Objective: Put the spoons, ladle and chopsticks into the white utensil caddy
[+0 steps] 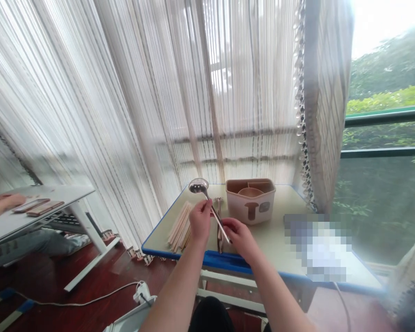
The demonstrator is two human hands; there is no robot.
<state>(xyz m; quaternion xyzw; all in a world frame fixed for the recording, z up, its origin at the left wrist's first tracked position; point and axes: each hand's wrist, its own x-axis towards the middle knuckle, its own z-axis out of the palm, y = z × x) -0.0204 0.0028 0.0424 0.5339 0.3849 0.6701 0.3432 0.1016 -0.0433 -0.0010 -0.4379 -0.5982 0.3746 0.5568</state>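
Observation:
A shiny metal slotted ladle [198, 186] is held up at a slant above the table, its perforated bowl pointing away to the upper left. My left hand [200, 220] pinches the upper handle just below the bowl. Around the handle's lower end, the fingers of my right hand [240, 236] are closed. Beneath the ladle lie metal utensils [220, 235], partly hidden by my hands. A bundle of pale wooden chopsticks [180, 226] rests left of my left hand. Behind my right hand stands a beige and brown utensil holder [235, 206] with divided compartments.
The table [276, 249] has a blue edge. At its right lies a pixelated object [318, 249] with a cable. A white power adapter [143, 290] is on the floor at left. Another person's hand [12, 200] rests at a white table [76, 192] on the far left.

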